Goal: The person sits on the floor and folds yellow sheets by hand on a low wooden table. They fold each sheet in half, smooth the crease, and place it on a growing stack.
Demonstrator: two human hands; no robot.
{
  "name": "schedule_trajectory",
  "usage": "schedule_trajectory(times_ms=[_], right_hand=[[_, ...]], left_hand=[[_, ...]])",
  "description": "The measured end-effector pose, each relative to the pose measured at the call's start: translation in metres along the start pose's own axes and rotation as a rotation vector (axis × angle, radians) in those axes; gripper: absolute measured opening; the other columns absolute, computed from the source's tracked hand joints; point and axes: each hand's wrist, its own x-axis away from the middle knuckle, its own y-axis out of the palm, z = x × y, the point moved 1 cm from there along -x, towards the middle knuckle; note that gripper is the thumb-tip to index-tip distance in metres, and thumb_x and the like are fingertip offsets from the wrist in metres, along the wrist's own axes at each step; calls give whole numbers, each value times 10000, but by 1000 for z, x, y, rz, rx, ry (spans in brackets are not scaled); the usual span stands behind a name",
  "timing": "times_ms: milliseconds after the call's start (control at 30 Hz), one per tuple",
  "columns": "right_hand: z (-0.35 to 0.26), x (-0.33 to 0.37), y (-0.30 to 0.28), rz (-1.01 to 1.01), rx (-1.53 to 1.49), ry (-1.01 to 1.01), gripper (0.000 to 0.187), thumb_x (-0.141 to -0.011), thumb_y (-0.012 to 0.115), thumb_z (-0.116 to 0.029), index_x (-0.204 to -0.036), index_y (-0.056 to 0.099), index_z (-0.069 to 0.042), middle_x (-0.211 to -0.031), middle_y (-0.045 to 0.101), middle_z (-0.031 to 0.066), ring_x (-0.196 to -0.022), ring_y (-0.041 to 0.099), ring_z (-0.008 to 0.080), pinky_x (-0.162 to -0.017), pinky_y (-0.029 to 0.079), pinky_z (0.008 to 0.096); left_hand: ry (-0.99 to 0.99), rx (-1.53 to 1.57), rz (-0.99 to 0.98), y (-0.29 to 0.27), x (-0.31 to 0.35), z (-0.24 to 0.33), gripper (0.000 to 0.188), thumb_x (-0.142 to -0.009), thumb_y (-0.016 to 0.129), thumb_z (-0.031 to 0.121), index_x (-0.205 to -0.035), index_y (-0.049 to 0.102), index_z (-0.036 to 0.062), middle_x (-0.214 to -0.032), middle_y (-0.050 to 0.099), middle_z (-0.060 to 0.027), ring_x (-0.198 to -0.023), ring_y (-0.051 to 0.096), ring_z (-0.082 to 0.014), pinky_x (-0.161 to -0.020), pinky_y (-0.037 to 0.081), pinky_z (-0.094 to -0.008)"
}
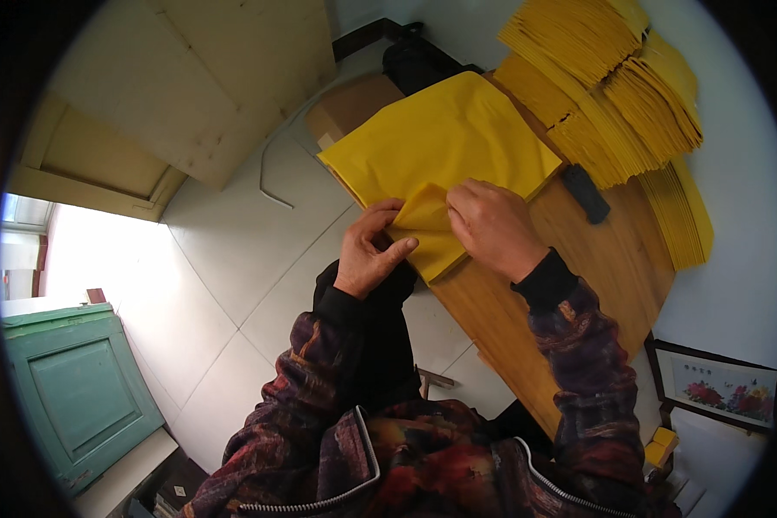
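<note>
A large yellow sheet point(445, 129) lies over the far end of the wooden table, its surface slightly wrinkled. Toward me its near part is lifted into a pointed fold point(427, 210). My right hand point(492, 224) is closed, pinching the right side of that fold; its fingertips are partly hidden behind the knuckles. At the sheet's left edge rests my left hand point(369, 249), thumb spread away from the curved fingers. Its fingertips touch the yellow material beside the fold, and the thumb lies across the lower part.
Several stacked bundles of yellow sheets point(617, 95) lean against the wall at the table's far right. A dark grey object point(585, 194) lies beside them on the wooden table point(570, 302). A cardboard box point(354, 104) stands behind the table. A framed flower picture point(716, 384) is at right.
</note>
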Motion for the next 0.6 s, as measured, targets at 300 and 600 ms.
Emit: schedule_trajectory(times_ms=[300, 600], right_hand=[[-15, 46, 12, 99, -59, -49, 119, -798, 642, -92, -890, 578, -53, -878, 578, 70, -822, 579, 264, -723, 488, 366], [-3, 57, 32, -11, 38, -190, 151, -782, 612, -36, -930, 640, -43, -926, 581, 70, -875, 565, 272, -782, 487, 372]], left_hand=[[-54, -19, 86, 3, -2, -12, 116, -864, 641, 11, -969, 658, -36, -1084, 667, -95, -961, 624, -194, -842, 479, -277], [-67, 10, 108, 5, -3, -11, 98, -879, 634, 22, -955, 659, -35, -1087, 667, -91, -952, 625, -187, -834, 483, -275]])
